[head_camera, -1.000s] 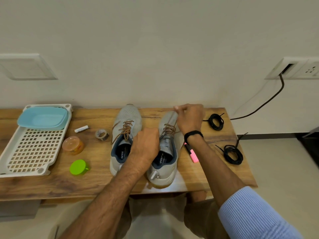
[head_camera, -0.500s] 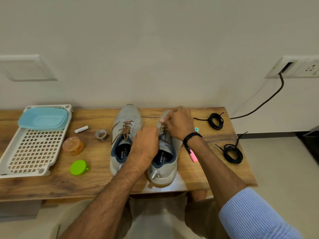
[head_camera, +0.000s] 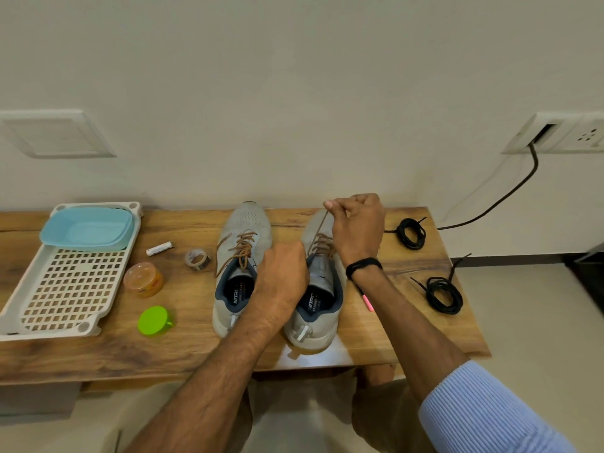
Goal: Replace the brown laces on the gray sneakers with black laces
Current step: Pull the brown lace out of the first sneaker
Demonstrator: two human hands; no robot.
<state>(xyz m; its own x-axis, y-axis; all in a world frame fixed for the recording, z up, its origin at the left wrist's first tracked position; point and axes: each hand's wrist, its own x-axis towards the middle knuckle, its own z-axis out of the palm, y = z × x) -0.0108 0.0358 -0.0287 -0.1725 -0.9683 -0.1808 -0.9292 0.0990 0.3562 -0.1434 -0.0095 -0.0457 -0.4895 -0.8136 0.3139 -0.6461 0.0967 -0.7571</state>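
Two gray sneakers stand side by side on the wooden bench (head_camera: 385, 338), toes toward the wall. The left sneaker (head_camera: 242, 256) keeps its brown lace (head_camera: 242, 253) threaded. My left hand (head_camera: 282, 273) grips the tongue side of the right sneaker (head_camera: 318, 308). My right hand (head_camera: 356, 227) pinches that shoe's brown lace (head_camera: 318, 235) and holds it taut, raised above the toe. Two coiled black laces lie at the right, one (head_camera: 411, 233) near the wall and one (head_camera: 444, 295) nearer me.
A white perforated tray (head_camera: 65, 289) holding a blue container (head_camera: 86, 227) sits at the left. Between tray and shoes lie a white tube (head_camera: 159, 248), a tape roll (head_camera: 196, 259), an orange jar (head_camera: 143, 279) and a green lid (head_camera: 153, 321). A pink marker (head_camera: 367, 302) lies beside my right forearm.
My right hand dropped to the right shoe's eyelets half a second ago, then rose back toward the wall, drawing the brown lace up. My left hand stayed on the shoe.
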